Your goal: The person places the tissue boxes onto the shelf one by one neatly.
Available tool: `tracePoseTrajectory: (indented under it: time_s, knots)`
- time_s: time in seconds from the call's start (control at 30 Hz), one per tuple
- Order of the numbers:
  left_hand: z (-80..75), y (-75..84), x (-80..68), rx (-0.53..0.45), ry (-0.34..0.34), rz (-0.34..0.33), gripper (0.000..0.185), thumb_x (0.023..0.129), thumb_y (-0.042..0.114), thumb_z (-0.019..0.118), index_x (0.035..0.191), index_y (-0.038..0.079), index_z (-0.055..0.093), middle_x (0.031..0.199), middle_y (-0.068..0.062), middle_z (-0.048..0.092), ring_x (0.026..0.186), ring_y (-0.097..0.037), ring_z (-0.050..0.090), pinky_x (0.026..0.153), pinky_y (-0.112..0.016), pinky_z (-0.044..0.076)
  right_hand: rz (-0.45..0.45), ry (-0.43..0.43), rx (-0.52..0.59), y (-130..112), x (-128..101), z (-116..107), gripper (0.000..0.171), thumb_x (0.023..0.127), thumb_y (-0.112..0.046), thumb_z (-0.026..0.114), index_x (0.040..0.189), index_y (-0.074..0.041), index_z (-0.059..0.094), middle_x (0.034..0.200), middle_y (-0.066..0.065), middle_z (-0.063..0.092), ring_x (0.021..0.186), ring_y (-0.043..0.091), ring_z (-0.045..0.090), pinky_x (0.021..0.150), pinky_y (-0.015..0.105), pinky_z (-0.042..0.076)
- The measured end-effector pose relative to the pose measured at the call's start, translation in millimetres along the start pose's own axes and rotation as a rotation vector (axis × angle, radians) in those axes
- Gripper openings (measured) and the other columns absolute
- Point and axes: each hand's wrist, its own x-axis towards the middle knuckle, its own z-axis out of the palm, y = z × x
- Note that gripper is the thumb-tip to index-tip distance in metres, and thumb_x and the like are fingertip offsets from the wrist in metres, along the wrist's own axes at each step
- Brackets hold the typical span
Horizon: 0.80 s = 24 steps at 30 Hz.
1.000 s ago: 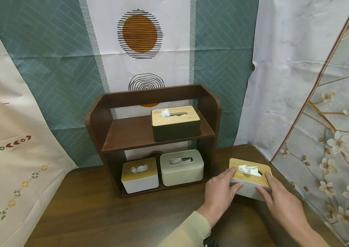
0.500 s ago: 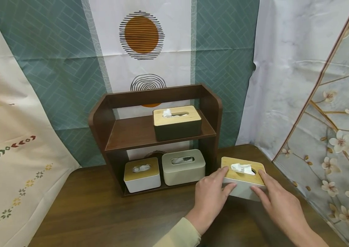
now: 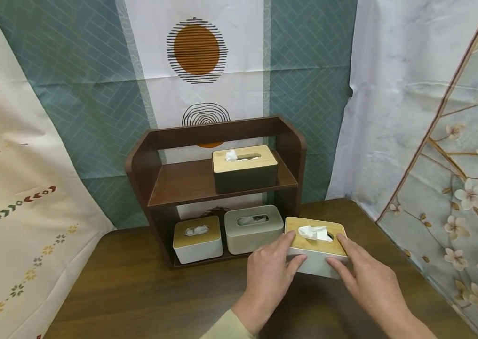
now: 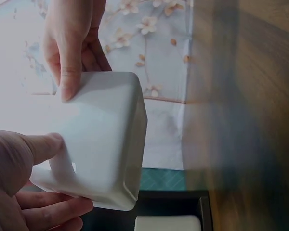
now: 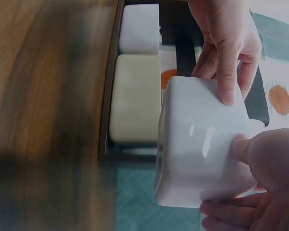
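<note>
Both hands grip a white tissue box (image 3: pixel 315 260) with a light wooden lid and a tuft of tissue in its slot. My left hand (image 3: pixel 269 278) holds its left end, thumb on the front face. At the other end my right hand (image 3: pixel 368 278) grips likewise, fingers along the lid's edge. The wrist views show the box raised above the table, its white front (image 4: pixel 98 130) toward the left wrist camera and the same tissue box (image 5: pixel 202 144) between both thumbs in the right wrist view. It is just right of the dark shelf's lower corner.
A dark wooden two-tier shelf (image 3: pixel 179 181) stands at the table's back. Its top tier bears a black tissue box with wooden lid (image 3: pixel 245 176) on the right. Below sit a white, wooden-lidded tissue box (image 3: pixel 198 249) and a grey-beige tissue box (image 3: pixel 251 238). Printed cloths surround the brown table (image 3: pixel 146 301).
Both hands have carried the white tissue box leftward, from the table's right side to beside the shelf. The view has shifted slightly; the shelf's boxes stay in place.
</note>
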Motion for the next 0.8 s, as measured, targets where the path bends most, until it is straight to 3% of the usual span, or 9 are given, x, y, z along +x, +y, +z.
tracePoseTrajectory:
  time_s: [0.37,0.8]
  knots:
    - [-28.2,-21.4,-8.5,0.040,0.033,-0.022,0.058,0.090,0.046,0.093,0.138,0.017,0.077,0.129,0.001,0.080,0.095,-0.021,0.082,0.071,-0.038,0.065,-0.102,0.063,0.041,-27.2,12.9,11.6,0.068,0.090,-0.023,0.093,0.149,-0.002,0.065,0.135,0.023,0.074,0.105,0.045,0.078,0.069,0.062,0.061]
    - [-62.4,-41.7,-19.3,0.068,0.031,-0.098,0.062,0.090,0.046,0.093,0.140,0.015,0.076,0.131,-0.001,0.080,0.100,-0.023,0.082,0.074,-0.044,0.065,-0.099,-0.036,0.099,-61.8,28.0,17.7,0.068,0.097,-0.033,0.088,0.153,-0.004,0.063,0.142,0.022,0.072,0.114,0.043,0.077,0.082,0.064,0.062]
